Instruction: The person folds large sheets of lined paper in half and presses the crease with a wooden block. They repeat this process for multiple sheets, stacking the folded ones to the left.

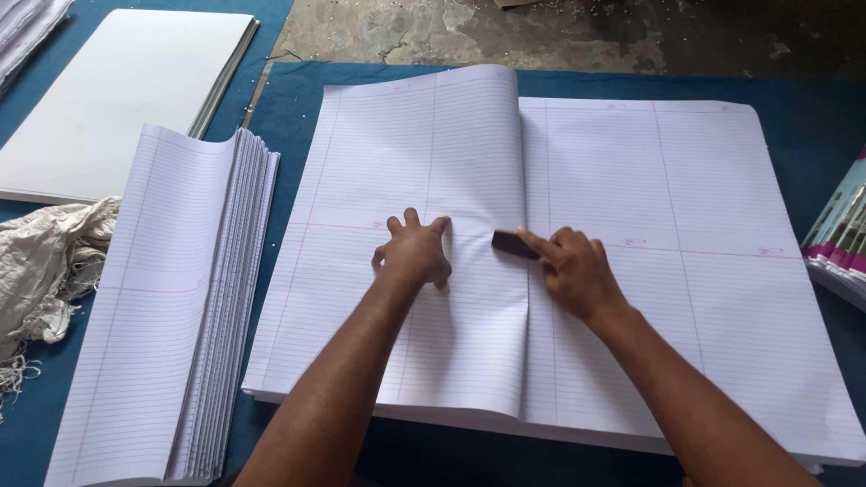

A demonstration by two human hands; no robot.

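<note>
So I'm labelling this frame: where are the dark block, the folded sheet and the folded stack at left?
dark block (511,243), head view, exposed end.
folded sheet (451,144), head view, upper half.
folded stack (171,298), head view, top sheet.

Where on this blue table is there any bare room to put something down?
Bare blue cloth shows between the folded stack and the big ruled sheets, and along the far edge. Crowded: cloth rag at left; both hands, left and right, at the fold.

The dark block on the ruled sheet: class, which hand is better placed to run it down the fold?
Probably the right hand: it already grips the dark block beside the fold, while the left hand lies spread flat on the folded sheet.
</note>
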